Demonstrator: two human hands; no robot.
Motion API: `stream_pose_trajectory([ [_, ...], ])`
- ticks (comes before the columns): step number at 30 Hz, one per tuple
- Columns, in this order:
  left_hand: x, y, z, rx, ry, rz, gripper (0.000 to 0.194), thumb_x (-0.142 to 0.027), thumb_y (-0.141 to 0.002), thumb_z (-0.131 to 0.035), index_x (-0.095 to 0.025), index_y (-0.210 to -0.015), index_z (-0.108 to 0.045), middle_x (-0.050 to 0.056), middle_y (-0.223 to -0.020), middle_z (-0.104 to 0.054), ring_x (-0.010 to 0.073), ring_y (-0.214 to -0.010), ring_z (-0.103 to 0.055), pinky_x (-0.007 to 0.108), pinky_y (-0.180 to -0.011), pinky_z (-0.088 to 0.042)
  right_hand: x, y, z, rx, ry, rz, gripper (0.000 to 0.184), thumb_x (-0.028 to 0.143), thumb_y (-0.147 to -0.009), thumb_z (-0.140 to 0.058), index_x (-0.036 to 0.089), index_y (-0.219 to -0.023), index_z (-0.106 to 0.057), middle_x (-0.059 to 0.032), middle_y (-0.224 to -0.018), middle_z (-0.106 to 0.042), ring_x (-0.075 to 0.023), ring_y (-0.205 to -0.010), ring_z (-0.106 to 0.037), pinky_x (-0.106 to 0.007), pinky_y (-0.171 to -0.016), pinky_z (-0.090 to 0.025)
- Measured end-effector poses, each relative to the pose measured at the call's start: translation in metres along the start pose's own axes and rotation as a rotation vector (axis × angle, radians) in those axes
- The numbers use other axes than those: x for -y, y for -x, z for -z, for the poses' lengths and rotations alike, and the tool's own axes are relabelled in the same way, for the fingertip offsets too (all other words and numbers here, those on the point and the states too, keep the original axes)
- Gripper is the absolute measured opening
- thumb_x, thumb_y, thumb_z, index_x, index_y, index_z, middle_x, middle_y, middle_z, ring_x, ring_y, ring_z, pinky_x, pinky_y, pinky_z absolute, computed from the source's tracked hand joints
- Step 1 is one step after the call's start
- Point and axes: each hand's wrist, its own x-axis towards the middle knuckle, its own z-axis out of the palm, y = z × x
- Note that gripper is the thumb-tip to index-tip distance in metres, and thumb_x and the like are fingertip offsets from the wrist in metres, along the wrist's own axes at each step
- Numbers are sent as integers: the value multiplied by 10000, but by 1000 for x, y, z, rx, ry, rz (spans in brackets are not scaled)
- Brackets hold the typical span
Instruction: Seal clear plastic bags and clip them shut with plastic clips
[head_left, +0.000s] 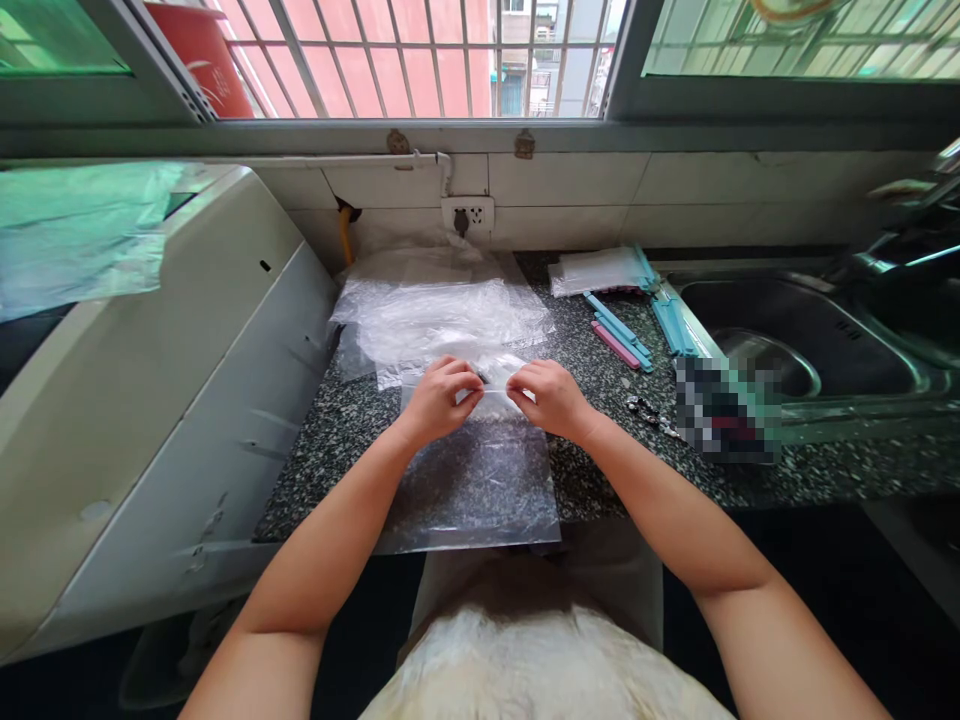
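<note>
A clear plastic bag (480,480) lies flat on the speckled counter, its lower edge reaching the counter's front. My left hand (444,400) pinches the bag's upper edge between thumb and fingers. A short way to the right, my right hand (549,397) grips the same edge in a like pinch, and a narrow white strip of the bag shows between the two hands. Just beyond my fingers spreads a heap of clear plastic bags (450,310), crumpled and overlapping.
Blue strips (619,330) and a pink strip (615,345) lie to the right, near a stack of clear sleeves (600,270). A pixelated item (727,410) sits before the steel sink (787,300). A large pale appliance (187,400) borders the left; a wall socket (468,214) is behind.
</note>
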Motion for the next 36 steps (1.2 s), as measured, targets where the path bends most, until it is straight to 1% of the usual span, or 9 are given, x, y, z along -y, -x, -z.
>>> stream_pose_trajectory([
  [5, 1, 0, 1, -14, 2, 4, 120, -193, -804, -562, -169, -713, -636, 34, -697, -625, 177, -751, -520, 299, -707, -447, -2, 0, 4, -19, -12, -19, 93, 256, -797, -597, 180, -750, -621, -35, -747, -682, -177, -723, -543, -288, -695, -328],
  [10, 0, 0, 2, -3, -1, 16, 124, -201, -804, -559, -169, -711, -635, 36, -701, -628, 177, -751, -517, 302, -709, -446, -1, 0, 7, -11, 22, -15, 100, 204, -797, -562, 176, -714, -610, -33, -693, -661, -170, -692, -518, -292, -687, -309],
  [18, 1, 0, 2, -7, -1, 12, 124, -196, -803, -558, -171, -706, -630, 33, -689, -622, 179, -747, -516, 303, -701, -445, -1, 0, 6, -2, 49, 1, 114, 203, -816, -539, 168, -741, -617, -46, -709, -659, -173, -707, -511, -295, -687, -297],
  [22, 2, 0, 1, 3, -2, 38, 121, -200, -798, -560, -178, -704, -633, 31, -697, -620, 179, -751, -517, 308, -704, -446, -1, 0, 5, -7, 57, 13, 125, 204, -823, -532, 164, -742, -619, -48, -704, -656, -173, -703, -510, -295, -685, -294],
  [25, 3, 1, 1, 6, -8, 48, 100, -223, -801, -572, -185, -749, -648, 33, -733, -632, 183, -774, -520, 318, -731, -448, 0, 0, 4, -15, 57, 15, 141, 208, -833, -519, 168, -740, -616, -46, -697, -651, -171, -702, -506, -295, -685, -294],
  [28, 3, 1, -1, -15, -19, 30, 96, -267, -796, -605, -189, -810, -661, 35, -760, -641, 188, -790, -518, 328, -750, -448, 1, 0, 2, -19, 48, 21, 146, 211, -837, -514, 172, -738, -614, -44, -699, -650, -171, -708, -504, -294, -686, -296],
  [33, 2, 1, -3, -25, -21, -12, 127, -231, -823, -567, -186, -731, -643, 30, -720, -619, 173, -753, -515, 308, -714, -441, 3, 0, 0, -21, 29, 37, 153, 214, -845, -509, 167, -743, -612, -48, -706, -653, -171, -713, -502, -293, -689, -301],
  [36, 2, 0, -3, -13, -15, -14, 130, -223, -823, -563, -185, -724, -638, 28, -711, -613, 171, -749, -518, 305, -709, -441, 4, 0, 0, -17, 25, 36, 147, 212, -841, -514, 166, -742, -611, -48, -702, -651, -170, -709, -501, -291, -690, -304],
])
